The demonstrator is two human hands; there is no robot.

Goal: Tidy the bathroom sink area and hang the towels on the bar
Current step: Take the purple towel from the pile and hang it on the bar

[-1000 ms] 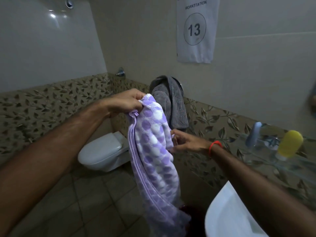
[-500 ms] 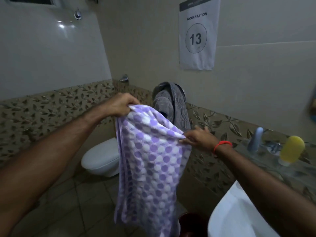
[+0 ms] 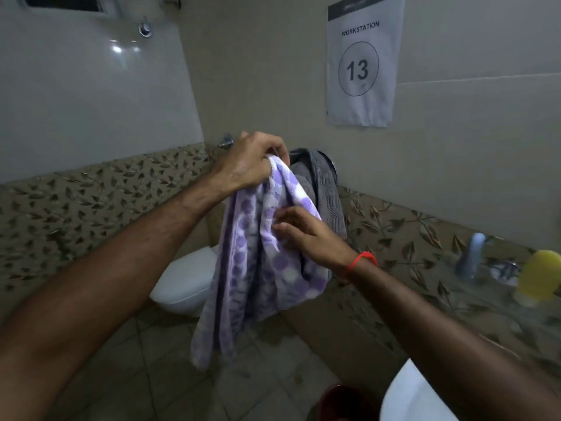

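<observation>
A purple and white dotted towel (image 3: pixel 249 268) hangs from my left hand (image 3: pixel 249 162), which grips its top edge right beside the wall bar. My right hand (image 3: pixel 300 232), with a red string on the wrist, presses flat against the towel's right fold lower down. A grey towel (image 3: pixel 324 189) is draped over the bar just behind the purple one; the bar itself is almost fully hidden. The white sink (image 3: pixel 413 396) shows at the bottom right under my right forearm.
A glass shelf on the right wall carries a pale blue bottle (image 3: pixel 473 253) and a yellow bottle (image 3: pixel 537 275). A white toilet (image 3: pixel 185 281) stands below the towels. A dark red bucket (image 3: pixel 340 402) sits on the floor by the sink. A workstation 13 sign (image 3: pixel 361 62) hangs above.
My left hand has lifted the towel's top edge up and right to the bar beside the grey towel. The spread towel has gathered into folds, and my right hand slid lower onto it.
</observation>
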